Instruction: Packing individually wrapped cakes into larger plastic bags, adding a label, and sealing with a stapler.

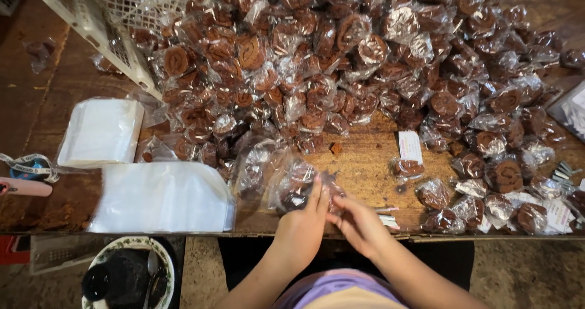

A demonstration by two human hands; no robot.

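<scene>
Pinching a clear bag [286,184] of brown rolls at its mouth.
Left hand [303,223], right hand [359,220] both gripping thin film: seeming light, slippery, crumbly inside.

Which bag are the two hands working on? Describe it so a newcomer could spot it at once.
Start at the big heap of wrapped brown rolls covering the wooden table, then drop to the table's near edge. There the left hand and right hand pinch one clear bag, larger than the single wraps and holding several rolls.
</scene>
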